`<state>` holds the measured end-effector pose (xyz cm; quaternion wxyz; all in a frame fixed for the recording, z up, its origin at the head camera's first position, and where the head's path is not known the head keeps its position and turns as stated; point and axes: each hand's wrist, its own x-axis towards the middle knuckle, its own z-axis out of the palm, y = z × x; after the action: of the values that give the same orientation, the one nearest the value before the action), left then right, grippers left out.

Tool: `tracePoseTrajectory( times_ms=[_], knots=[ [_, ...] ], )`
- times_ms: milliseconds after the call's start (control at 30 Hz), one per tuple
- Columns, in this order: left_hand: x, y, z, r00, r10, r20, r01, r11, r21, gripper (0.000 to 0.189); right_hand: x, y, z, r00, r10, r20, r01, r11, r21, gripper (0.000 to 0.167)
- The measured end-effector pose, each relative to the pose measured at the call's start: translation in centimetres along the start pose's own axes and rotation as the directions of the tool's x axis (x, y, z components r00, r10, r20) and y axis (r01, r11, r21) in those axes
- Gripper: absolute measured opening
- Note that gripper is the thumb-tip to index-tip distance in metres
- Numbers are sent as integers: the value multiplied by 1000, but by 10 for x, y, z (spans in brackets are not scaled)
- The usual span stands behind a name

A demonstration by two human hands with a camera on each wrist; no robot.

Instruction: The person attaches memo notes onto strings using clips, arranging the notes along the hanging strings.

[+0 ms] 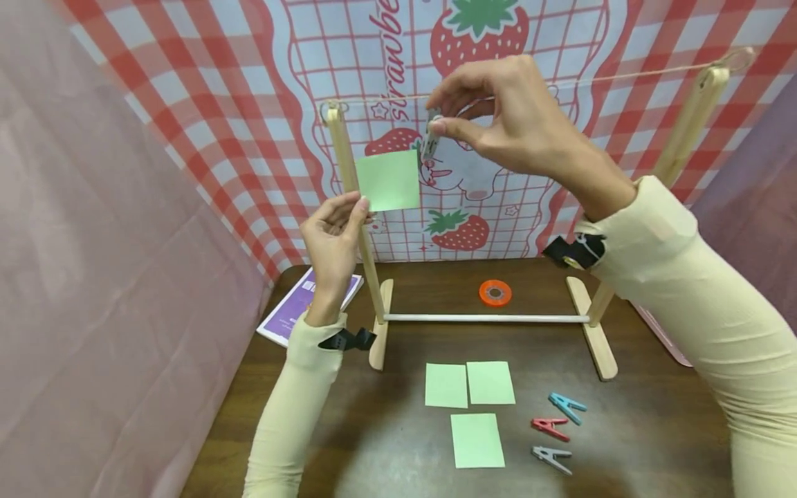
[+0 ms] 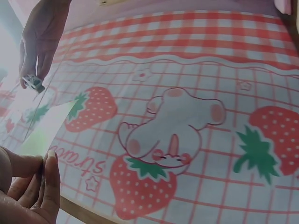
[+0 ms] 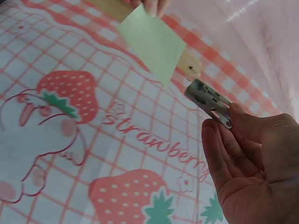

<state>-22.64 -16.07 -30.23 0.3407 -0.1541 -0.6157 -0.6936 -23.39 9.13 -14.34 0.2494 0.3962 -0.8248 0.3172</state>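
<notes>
Between thumb and fingers, my left hand (image 1: 336,235) pinches a green paper square (image 1: 389,181) by its lower left corner, holding it up beside the left wooden post. My right hand (image 1: 510,117) pinches a grey clothespin (image 1: 431,138) just under the string (image 1: 623,76). In the right wrist view the clothespin (image 3: 208,102) points toward the paper square (image 3: 152,44), with a gap between them. Three more green paper squares (image 1: 490,382) lie on the table. To their right rest a blue clothespin (image 1: 567,407), a red clothespin (image 1: 551,427) and a grey clothespin (image 1: 552,458).
The string runs between two wooden posts (image 1: 691,124), joined below by a white rod (image 1: 486,318). An orange disc (image 1: 495,293) lies behind the rod. A purple-and-white booklet (image 1: 289,311) is at the left. Behind hangs a strawberry-print cloth (image 1: 461,232).
</notes>
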Motion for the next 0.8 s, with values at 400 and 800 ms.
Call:
tracePoseTrajectory(
  times_ms=[400, 800],
  knots=[
    [21, 11, 11, 997, 60, -49, -59, 998, 12, 23, 43, -8, 7, 988, 69, -136, -61, 996, 66, 22],
    [28, 24, 19, 998, 67, -21, -67, 998, -14, 24, 73, -12, 20, 968, 204, -145, -184, 973, 140, 23]
  ],
)
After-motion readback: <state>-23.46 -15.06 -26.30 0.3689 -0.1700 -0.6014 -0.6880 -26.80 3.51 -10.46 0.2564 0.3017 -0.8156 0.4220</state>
